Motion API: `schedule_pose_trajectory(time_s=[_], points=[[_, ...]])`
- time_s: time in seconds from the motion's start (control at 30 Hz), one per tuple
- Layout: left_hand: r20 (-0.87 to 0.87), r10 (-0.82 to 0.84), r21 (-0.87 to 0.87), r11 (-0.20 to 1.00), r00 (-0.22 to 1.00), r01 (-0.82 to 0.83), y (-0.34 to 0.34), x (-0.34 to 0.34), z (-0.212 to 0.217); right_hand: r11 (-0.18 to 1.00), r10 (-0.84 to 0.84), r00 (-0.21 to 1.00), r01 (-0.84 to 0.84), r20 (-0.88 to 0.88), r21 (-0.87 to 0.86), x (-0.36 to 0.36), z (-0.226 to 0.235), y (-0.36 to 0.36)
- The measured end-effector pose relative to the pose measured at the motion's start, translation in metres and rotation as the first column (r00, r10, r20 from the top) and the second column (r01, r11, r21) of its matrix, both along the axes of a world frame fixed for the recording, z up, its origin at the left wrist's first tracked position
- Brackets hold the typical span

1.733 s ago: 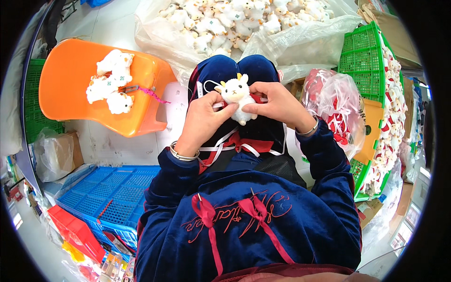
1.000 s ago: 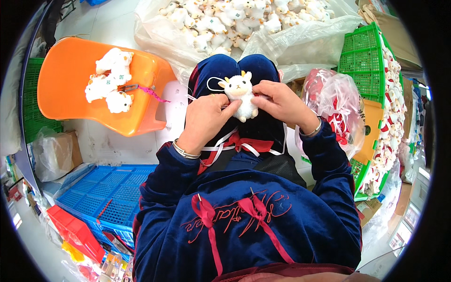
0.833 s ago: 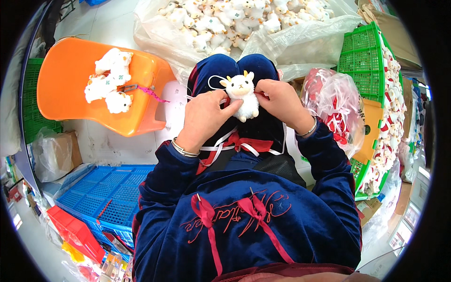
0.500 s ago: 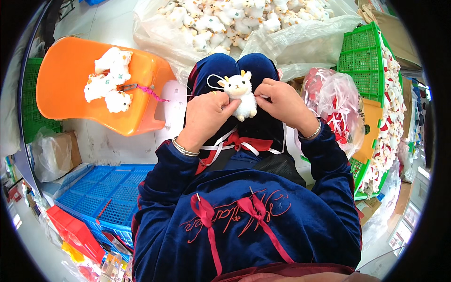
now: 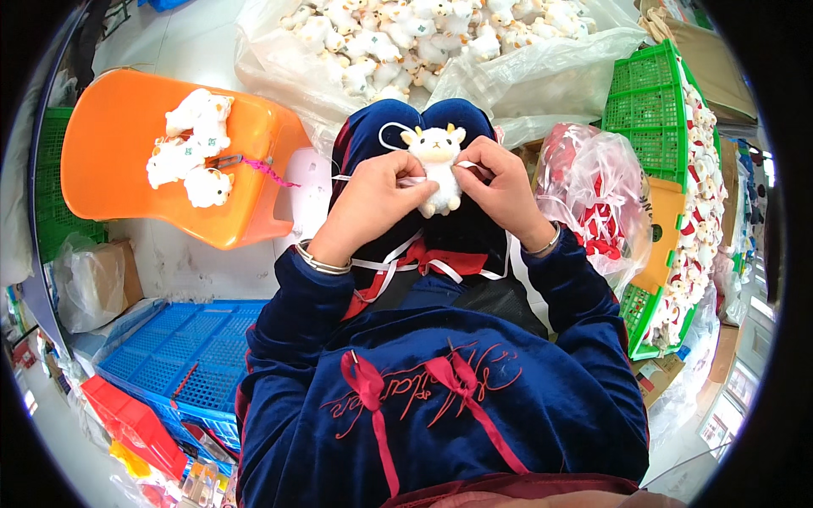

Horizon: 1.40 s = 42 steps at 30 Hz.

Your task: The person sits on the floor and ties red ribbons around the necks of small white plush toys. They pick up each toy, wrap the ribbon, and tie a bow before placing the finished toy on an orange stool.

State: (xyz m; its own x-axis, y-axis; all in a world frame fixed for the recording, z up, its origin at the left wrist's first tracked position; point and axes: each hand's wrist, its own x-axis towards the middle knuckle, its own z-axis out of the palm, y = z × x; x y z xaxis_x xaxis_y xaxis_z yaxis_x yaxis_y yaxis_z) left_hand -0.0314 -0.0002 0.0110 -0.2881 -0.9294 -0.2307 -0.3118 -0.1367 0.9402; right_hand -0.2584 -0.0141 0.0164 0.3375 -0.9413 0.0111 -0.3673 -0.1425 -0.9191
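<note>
— Hands first: what are they doing?

— Both are closed around a small white plush toy point(image 5: 435, 168) with little yellow horns, held upright above the lap. The left hand point(image 5: 373, 199) pinches its side with thumb and fingertips curled in; the right hand point(image 5: 500, 186) grips the other side the same way, fingers bent tight against the toy's neck.

— Anything else between the fingers?

— A thin white ribbon point(image 5: 396, 179) runs across at the toy's neck, passing under both sets of fingers. A loop of white cord point(image 5: 388, 134) arcs up from the toy's head on the left. Whether the ribbon is knotted, I cannot tell.

— Where does the toy sit relative to the body?

— Over the knees, which are clothed in dark blue velvet point(image 5: 423, 118), well in front of the chest. Red and white ribbons point(image 5: 415, 262) lie loose on the lap below the hands.

— And around the person?

— To the left stands an orange plastic stool point(image 5: 118, 127) with three finished white plush toys point(image 5: 190, 144) and a pair of snips with a pink tassel point(image 5: 250, 162) lying on it. Straight ahead, a large clear bag of plush toys point(image 5: 406, 34) spreads open. On the right, a clear bag of red and white ribbons point(image 5: 593, 195) leans beside a green crate point(image 5: 648, 110) packed with more toys. A blue crate point(image 5: 169, 356) lies at lower left.
</note>
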Motion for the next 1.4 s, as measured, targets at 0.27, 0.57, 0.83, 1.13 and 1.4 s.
schedule_pose_trajectory(time_s=[0.27,0.57,0.83,1.13,1.4], points=[[0.050,0.026,-0.042,0.999,0.998,-0.024,-0.004,0.002,-0.002,0.988,-0.062,0.986,0.038,0.156,0.152,0.011,-0.017,0.001],[0.121,-0.094,-0.087,0.991,0.988,0.105,-0.023,0.014,0.012,0.962,0.045,0.994,-0.070,-0.098,-0.263,0.026,-0.002,-0.003],[-0.415,0.221,0.300,0.949,0.883,-0.097,-0.019,0.002,-0.014,0.984,0.144,0.988,-0.137,0.057,-0.116,0.015,-0.005,-0.013],[-0.543,0.029,0.222,0.969,0.839,0.110,-0.023,0.006,-0.010,0.990,0.143,0.979,-0.142,0.143,-0.016,0.016,0.000,-0.015],[-0.228,0.054,-0.068,0.995,0.972,-0.071,-0.013,-0.010,-0.004,0.970,0.224,0.971,-0.230,0.089,0.072,0.025,0.036,-0.027]])
